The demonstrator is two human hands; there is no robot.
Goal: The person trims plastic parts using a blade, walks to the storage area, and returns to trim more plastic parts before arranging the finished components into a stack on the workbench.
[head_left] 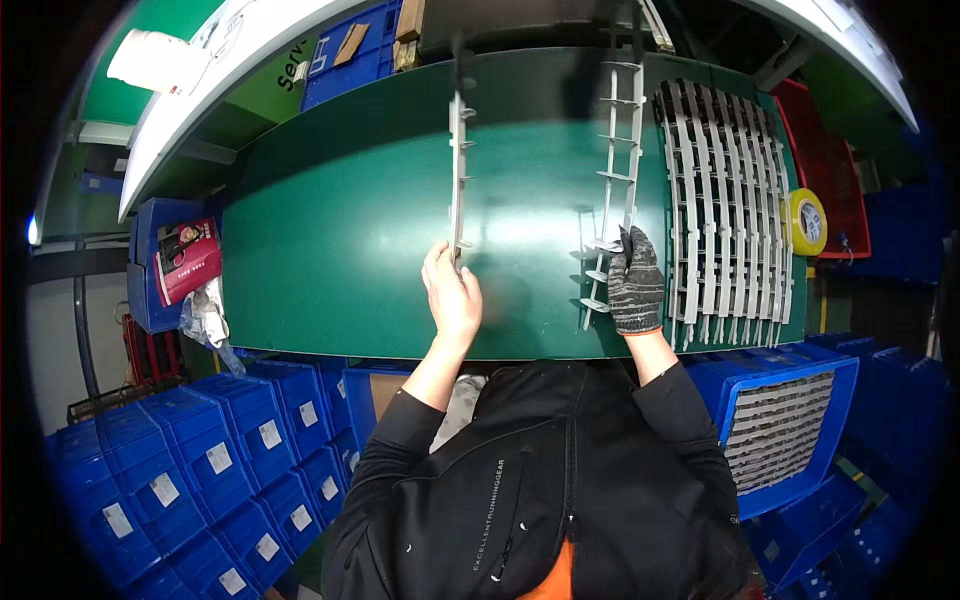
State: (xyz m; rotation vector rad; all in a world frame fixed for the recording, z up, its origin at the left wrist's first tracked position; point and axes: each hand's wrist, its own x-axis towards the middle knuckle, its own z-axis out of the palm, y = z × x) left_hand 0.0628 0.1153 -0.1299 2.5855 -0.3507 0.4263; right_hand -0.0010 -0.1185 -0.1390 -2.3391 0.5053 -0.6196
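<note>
My bare left hand (453,295) grips the lower end of a long grey slotted strip (457,170) with small side tabs. This strip stretches away from me over the green table, and its far end blurs into the dark. My right hand (637,283), in a dark grey knit glove, is closed around the near part of a grey ladder-like strip (635,150) with short cross tabs. Part of that piece passes left of the glove, down toward the table's near edge. Whether it is one strip or two side by side, I cannot tell.
A row of similar grey strips (728,210) lies on the green table (330,230) at right. Beside it are a yellow tape roll (806,222) and a red bin (830,170). A blue crate of strips (785,430) stands lower right; stacked blue bins (200,450) fill the lower left.
</note>
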